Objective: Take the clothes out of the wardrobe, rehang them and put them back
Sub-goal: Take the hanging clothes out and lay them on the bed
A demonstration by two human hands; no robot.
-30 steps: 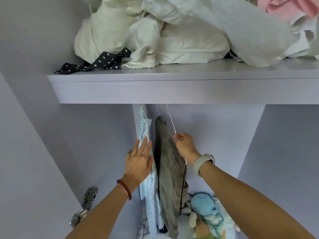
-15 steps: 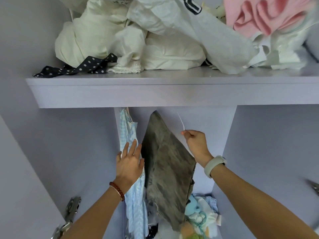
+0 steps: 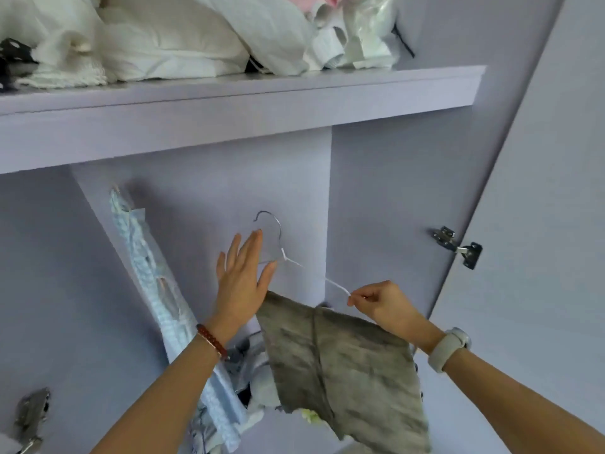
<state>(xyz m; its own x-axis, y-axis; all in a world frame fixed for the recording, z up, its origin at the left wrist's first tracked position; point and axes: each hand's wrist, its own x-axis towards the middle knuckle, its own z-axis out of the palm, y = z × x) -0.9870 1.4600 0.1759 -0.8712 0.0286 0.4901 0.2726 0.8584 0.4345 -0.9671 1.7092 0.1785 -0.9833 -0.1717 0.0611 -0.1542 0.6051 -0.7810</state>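
I have the wire hanger [image 3: 288, 257] off the rail and out in front of the wardrobe's back panel [image 3: 203, 191]. Its long axis runs on a slant, hook end at about 10 o'clock, the held arm at about 4 o'clock. My right hand [image 3: 383, 306] pinches the lower tip of that arm between thumb and forefinger, the rest of the fingers curled in. The grey garment [image 3: 340, 365] hangs below the hanger, draped at 6 o'clock from my right wrist, its upper corner touching the heel of my left hand [image 3: 244, 276].

My left hand is flat, fingers straight and spread, grasping nothing; the hook sits just beside its fingertips at 1 o'clock, the neck twist close to the thumb. I judge the left is the nearer hand to the hook, so taking it there would free the right to work the garment. The blue striped garment [image 3: 154, 283] hangs at 9 o'clock of my left hand, apart from it.
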